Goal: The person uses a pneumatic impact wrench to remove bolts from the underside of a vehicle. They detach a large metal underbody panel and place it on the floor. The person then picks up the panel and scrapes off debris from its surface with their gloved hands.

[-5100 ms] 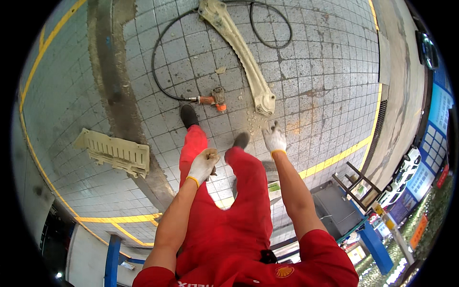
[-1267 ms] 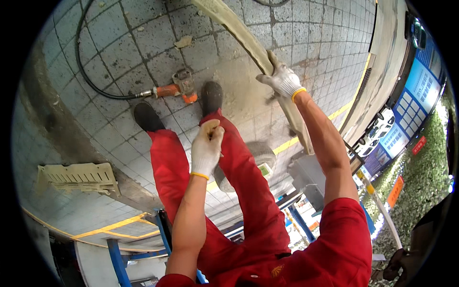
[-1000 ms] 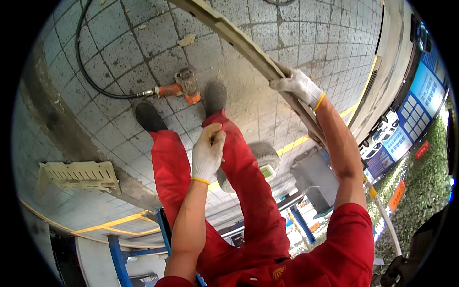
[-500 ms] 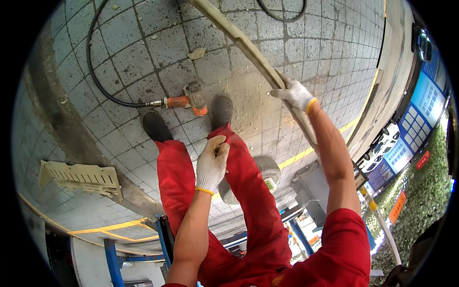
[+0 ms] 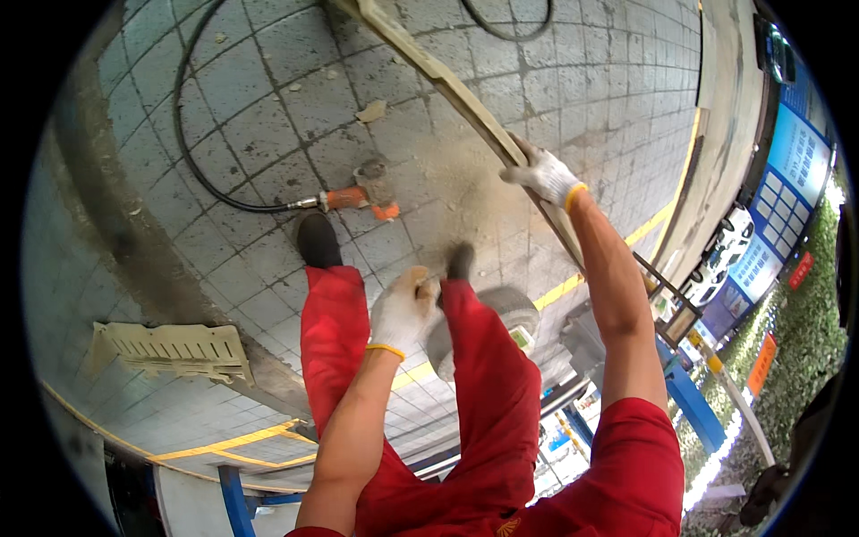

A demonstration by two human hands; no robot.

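My right hand (image 5: 546, 176), in a white work glove with a yellow cuff, is closed round the edge of a long, narrow beige panel (image 5: 452, 87). The panel slants from the top of the view down to my right forearm, which hides its near end. My left hand (image 5: 401, 309), gloved the same way, hangs above my legs with its fingers curled in. What it holds, if anything, is hidden. On the floor beyond my feet lies an orange air tool (image 5: 347, 198) with a clear cup, its black hose (image 5: 182, 130) still joined to it.
A slotted beige panel (image 5: 174, 347) lies on the floor at left. Beside my right leg is a tyre (image 5: 510, 309). Crumbs and a flat scrap (image 5: 371, 111) litter the tiles. A blue post (image 5: 237, 501) stands at lower left, a white car (image 5: 720, 251) far right.
My right foot has shifted back and right, looking blurred in motion. The right hand keeps its grip on the long panel. The left hand has moved slightly right and down, still curled.
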